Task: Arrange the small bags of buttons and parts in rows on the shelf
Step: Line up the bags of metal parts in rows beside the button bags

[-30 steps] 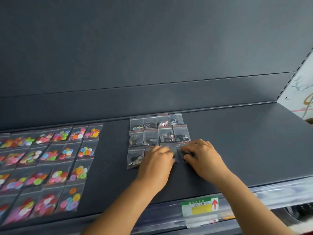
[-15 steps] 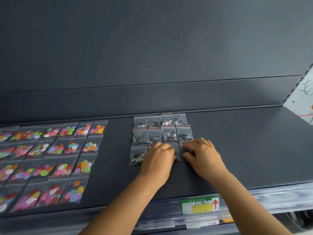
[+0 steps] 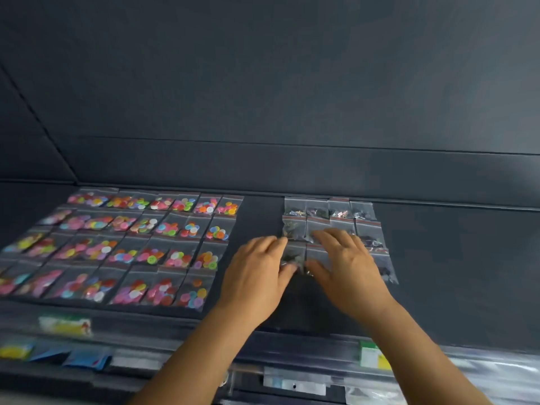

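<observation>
My left hand (image 3: 257,276) and right hand (image 3: 347,267) are bare, with no rings or gloves. Both forearms are uncovered all the way down; no sleeve, watch or band shows on either wrist.

no readable text on the blurred shelf-edge labels (image 3: 372,354) or the bags (image 3: 295,255)

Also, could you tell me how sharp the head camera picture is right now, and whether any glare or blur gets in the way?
Head view: motion blur smears both the left hand and the right hand; the colourful button bags blur most toward the left edge; the dark parts bags are too soft to identify their contents; the shelf-edge labels are unreadable; only mild sheen shows on the plastic; wide-angle distortion bends the shelf lines.
</observation>
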